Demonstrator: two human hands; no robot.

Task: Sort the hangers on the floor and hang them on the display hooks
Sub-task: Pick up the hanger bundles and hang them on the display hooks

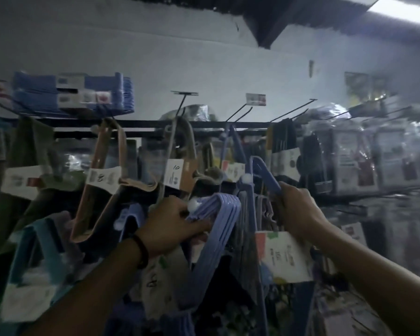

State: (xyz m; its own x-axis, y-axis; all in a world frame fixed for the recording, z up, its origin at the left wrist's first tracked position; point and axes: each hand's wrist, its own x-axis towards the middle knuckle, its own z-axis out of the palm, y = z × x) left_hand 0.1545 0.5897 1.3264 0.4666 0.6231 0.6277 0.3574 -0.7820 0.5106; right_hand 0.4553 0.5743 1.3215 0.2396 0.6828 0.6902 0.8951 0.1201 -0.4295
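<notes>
Lilac-blue hangers [218, 209], peach hangers [100, 190], olive hangers [32, 151], black display rail [141, 123], white labels [285, 257].

cam: my one head view, wide-angle | from: the wearer's head | facing: forward, tilted up at the display hooks [239, 114] and wall [155, 57] | range: close, hangers [218, 209] filling the lower frame

The room is dim. The back wall [180, 57] is painted pale grey and its surface looks rough, with a small dark vertical mark [311, 67] toward the right. Above the wall, a dark ceiling part [264, 18] with an uneven edge comes down. A long tube lamp [403, 8] shines white in the top right corner. A black horizontal rail [141, 123] runs across below the wall. On the far right, blurred shiny packages [349, 161] fill the shelves.
</notes>
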